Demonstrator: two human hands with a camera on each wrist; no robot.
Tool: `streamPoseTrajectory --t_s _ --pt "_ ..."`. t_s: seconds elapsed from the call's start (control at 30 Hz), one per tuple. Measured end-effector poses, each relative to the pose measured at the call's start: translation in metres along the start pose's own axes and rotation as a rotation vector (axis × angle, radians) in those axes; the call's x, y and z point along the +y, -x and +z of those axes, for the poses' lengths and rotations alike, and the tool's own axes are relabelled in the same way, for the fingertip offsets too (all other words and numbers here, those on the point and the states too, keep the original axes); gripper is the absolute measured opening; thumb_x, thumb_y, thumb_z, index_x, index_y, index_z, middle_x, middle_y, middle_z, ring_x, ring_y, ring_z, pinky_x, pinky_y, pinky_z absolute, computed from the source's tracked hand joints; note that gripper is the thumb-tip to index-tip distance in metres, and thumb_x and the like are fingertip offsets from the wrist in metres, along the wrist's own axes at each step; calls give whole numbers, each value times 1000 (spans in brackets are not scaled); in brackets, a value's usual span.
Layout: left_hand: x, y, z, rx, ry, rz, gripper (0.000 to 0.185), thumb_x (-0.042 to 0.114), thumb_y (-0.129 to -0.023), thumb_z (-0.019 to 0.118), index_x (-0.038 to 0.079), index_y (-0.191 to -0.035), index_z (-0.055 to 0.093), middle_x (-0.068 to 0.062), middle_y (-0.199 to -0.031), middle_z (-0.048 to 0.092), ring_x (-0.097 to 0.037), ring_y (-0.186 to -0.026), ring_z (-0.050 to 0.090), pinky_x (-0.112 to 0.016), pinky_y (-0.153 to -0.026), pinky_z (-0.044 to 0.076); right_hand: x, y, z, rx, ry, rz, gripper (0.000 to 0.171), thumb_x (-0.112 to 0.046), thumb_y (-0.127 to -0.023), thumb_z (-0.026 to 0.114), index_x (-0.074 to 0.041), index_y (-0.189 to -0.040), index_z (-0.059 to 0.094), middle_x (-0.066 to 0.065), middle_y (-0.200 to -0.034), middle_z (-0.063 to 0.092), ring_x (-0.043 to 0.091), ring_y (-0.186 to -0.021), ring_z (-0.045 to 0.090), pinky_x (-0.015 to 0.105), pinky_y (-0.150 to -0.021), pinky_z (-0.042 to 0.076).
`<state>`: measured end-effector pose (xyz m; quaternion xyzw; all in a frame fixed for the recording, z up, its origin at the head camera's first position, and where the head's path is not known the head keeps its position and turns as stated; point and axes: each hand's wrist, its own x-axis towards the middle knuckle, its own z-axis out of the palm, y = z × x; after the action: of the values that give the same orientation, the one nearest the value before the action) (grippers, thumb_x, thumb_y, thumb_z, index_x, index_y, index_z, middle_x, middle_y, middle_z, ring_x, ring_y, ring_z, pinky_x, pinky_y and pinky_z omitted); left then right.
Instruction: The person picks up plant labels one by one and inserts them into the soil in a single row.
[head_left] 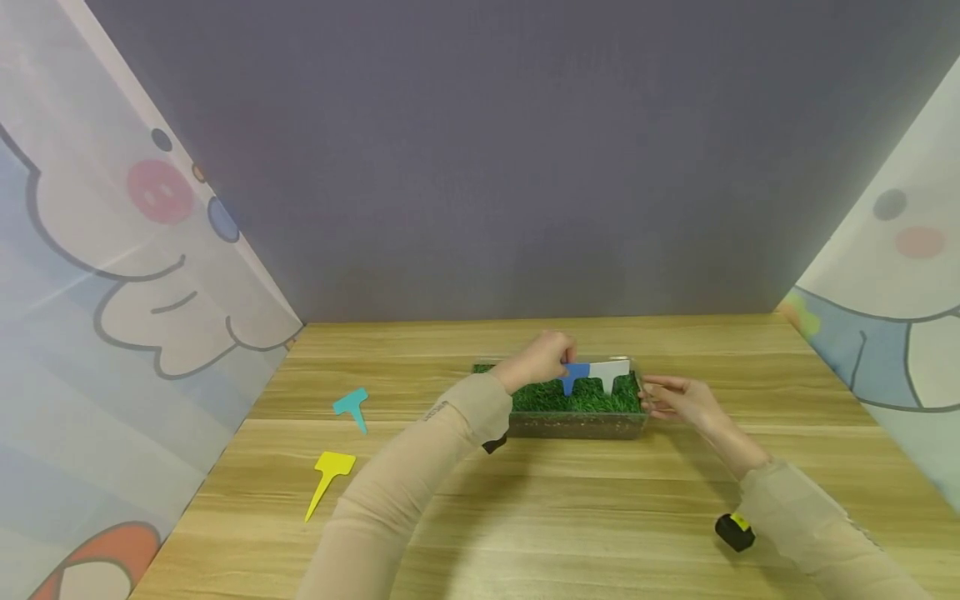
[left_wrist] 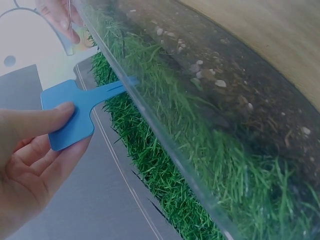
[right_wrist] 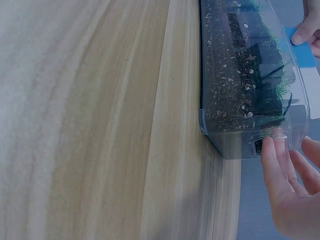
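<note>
Blue plant label stands with its stake in the grass of a clear tray at the middle of the tabletop, pinched at its flat head between thumb and fingers of the left hand, whose forearm reaches in from the near left. Just right of it a white label stands in the same grass. The right hand lies with relaxed, straight fingers touching the tray's right end wall. Teal label and yellow label lie well apart to the left; bare wood spreads near and far of the tray.
</note>
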<state>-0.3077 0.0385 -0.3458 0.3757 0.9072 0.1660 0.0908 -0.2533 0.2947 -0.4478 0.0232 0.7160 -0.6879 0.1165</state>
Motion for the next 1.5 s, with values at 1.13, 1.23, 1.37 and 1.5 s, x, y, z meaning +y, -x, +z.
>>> streamPoseTrajectory --t_s 1.13,1.23,1.37,1.5 --pt "1 -3 4 -12 -21 -16 15 2 -75 68 9 -79 55 0 -78 51 -10 -69 42 -19 -64 39 6 -5 -1 32 42 4 100 -55 -59 71 5 -131 35 -4 -89 67 13 -81 64 28 -75 50" --pt "2 -2 3 -21 -29 -8 15 2 -75 68 9 -79 56 0 -80 53 -10 -71 45 -19 -65 41 6 -6 -2 32 35 10 100 -54 -59 71 5 -130 34 -5 -88 67 13 -80 64 28 -75 50" --pt "2 -2 0 -32 -39 -12 13 4 -76 68 10 -82 59 0 -87 57 -11 -79 52 -19 -69 43 7 -6 -3 34 23 10 99 -53 -59 72 6 -130 35 -4 -87 67 13 -80 64 28 -74 50" --pt "1 -2 -3 -41 -26 -22 13 6 -77 68 10 -87 62 -1 -91 60 -13 -84 54 -19 -69 44 8 -7 -2 37 18 10 99 -53 -59 72 6 -130 35 -3 -87 67 13 -79 64 29 -74 50"
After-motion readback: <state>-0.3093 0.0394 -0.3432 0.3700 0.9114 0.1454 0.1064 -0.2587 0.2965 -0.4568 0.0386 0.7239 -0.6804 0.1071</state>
